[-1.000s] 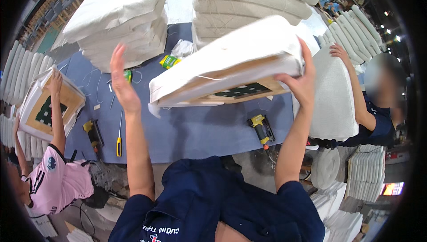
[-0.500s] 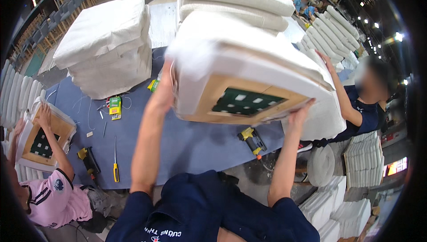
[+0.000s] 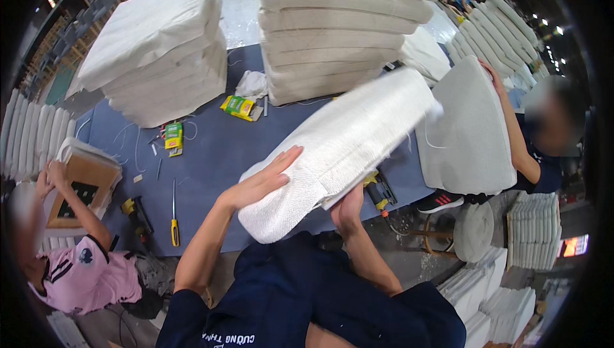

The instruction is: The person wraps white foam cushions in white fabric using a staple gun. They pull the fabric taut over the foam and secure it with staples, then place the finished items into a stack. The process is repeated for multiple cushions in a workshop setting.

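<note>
A cream fabric-covered seat cushion is tilted up above the table in front of me, its padded side wall facing me. My left hand lies with stretched fingers flat against the fabric near its lower left corner. Below the cushion, my right hand grips its lower edge; some fingers are hidden behind it. Partly covered by the cushion, a yellow and black staple gun rests at the table's front edge. The cushion's wooden underside is turned out of sight.
On the blue table are a screwdriver, another staple gun, and green-yellow boxes. Cushion stacks rise behind. A person in pink handles a cushion at left; another person's hand holds a cushion at right.
The cushion has come nearer and turned from showing its wooden underside to its fabric side. My left hand has moved down onto the fabric, and my right hand has moved left beneath it.
</note>
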Action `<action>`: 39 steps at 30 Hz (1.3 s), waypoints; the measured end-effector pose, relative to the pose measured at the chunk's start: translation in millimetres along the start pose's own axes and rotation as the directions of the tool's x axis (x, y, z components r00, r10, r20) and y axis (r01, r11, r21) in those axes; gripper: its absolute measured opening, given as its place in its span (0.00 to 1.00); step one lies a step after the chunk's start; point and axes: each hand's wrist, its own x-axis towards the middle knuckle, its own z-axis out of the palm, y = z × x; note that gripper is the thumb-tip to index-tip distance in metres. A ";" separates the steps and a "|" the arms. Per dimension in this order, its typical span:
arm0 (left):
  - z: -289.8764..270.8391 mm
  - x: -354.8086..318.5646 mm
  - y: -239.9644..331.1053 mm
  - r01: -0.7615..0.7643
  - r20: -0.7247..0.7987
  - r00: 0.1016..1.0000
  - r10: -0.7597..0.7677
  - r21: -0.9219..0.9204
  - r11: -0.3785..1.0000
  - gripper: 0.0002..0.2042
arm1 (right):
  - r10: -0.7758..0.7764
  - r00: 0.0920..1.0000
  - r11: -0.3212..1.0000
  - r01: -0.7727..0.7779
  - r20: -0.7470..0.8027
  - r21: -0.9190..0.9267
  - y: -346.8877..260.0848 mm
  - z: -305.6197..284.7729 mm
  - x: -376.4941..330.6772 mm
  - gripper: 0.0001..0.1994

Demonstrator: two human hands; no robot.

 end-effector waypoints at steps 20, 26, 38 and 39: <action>57.6 27.6 40.4 -0.149 -0.449 0.875 0.180 0.104 0.983 0.64 | 0.140 0.859 0.448 0.388 0.492 -0.805 -121.2 107.3 -25.9 0.19; 48.0 17.8 27.8 -0.169 -0.484 0.857 0.175 0.057 0.984 0.67 | 0.203 0.856 0.520 0.317 0.475 -0.793 -110.0 119.7 -28.4 0.11; 12.6 8.4 -3.1 -0.377 -0.473 0.716 0.513 0.356 0.855 0.25 | 0.247 0.741 0.662 0.342 0.625 -0.667 -82.0 99.0 3.9 0.11; 12.3 6.5 -7.5 -0.373 -0.498 0.704 0.506 0.348 0.860 0.25 | 0.333 0.742 0.650 0.267 0.582 -0.712 -83.3 102.6 9.3 0.10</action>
